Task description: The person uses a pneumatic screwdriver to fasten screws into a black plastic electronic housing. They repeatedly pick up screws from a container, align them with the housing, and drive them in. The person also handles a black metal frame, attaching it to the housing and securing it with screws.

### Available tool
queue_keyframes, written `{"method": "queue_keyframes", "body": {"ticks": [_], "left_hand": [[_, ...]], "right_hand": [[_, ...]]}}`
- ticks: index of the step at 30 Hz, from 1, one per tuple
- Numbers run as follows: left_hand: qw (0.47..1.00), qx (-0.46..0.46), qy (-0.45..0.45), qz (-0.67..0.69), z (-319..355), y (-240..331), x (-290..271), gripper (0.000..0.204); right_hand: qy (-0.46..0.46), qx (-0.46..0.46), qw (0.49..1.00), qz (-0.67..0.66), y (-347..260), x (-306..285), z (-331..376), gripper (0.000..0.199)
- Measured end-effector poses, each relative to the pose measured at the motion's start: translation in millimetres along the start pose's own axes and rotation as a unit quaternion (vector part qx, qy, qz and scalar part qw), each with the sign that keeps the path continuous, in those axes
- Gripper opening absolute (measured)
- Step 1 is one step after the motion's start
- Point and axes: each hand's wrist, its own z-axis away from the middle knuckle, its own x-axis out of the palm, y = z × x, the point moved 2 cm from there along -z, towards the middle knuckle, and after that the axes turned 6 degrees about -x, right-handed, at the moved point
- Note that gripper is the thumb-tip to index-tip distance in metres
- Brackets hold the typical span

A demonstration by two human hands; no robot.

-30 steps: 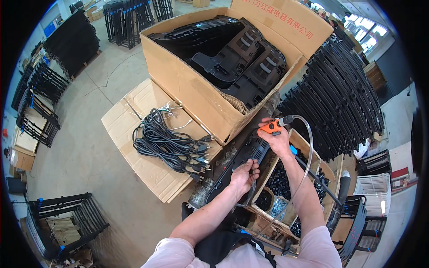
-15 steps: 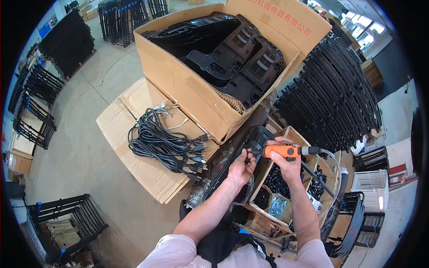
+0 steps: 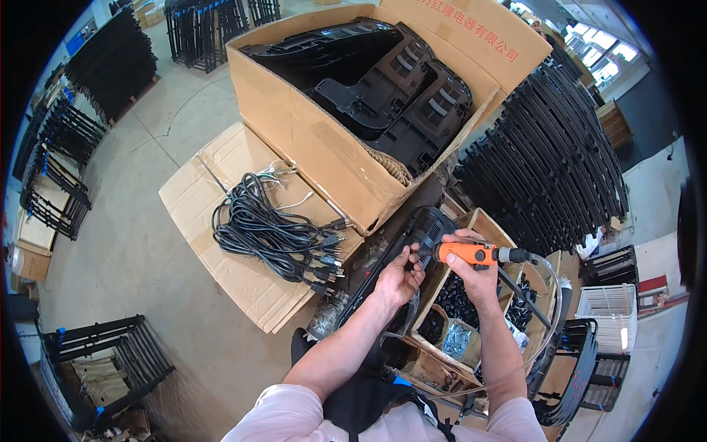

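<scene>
My right hand grips an orange pneumatic screwdriver held level, its tip pointing left at a long black plastic part, with a hose running off to the right. My left hand steadies that black part from below, fingers up against it beside the tool's tip. The part lies slanted across a compartmented cardboard tray that holds black screws and a bag of silver screws.
A large cardboard box of black moulded housings stands ahead. A bundle of black power cords lies on flattened cardboard at left. Stacked black metal grilles fill the right; black racks stand on the floor at left.
My right hand has brought the orange screwdriver down from a raised position to the black part and turned it level. My left hand has shifted up along the part toward the tool's tip.
</scene>
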Motion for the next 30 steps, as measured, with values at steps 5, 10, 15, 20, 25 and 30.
{"method": "queue_keyframes", "body": {"ticks": [5,10,15,20,25,30], "left_hand": [[0.992,0.014,0.104,-0.068,9.0,-10.6,17.6,0.03],[0.984,-0.036,0.072,-0.158,29.1,-29.6,-0.2,0.029],[0.979,-0.056,0.031,-0.196,38.3,-41.0,-29.2,0.026],[0.974,-0.045,0.034,-0.219,53.1,-39.8,-26.3,0.022],[0.975,-0.057,0.014,-0.214,66.1,-33.8,-26.7,0.023],[0.975,-0.06,0.03,-0.214,76.4,-35.6,-29.6,0.022]], "right_hand": [[0.04,-0.016,0.999,-0.001,23.6,8.2,-14.8,0.051],[0.037,-0.005,0.999,0.004,44.4,13.4,-31.3,0.051],[0.03,-0.003,1.0,-0.006,49.7,18.8,-36.6,0.05],[0.001,-0.005,1.0,0.027,47.9,21.8,-41.9,0.052],[-0.019,-0.007,0.999,0.049,48.9,29.2,-52.6,0.039],[-0.008,0.015,0.999,0.046,56.0,32.5,-55.6,0.032]]}}
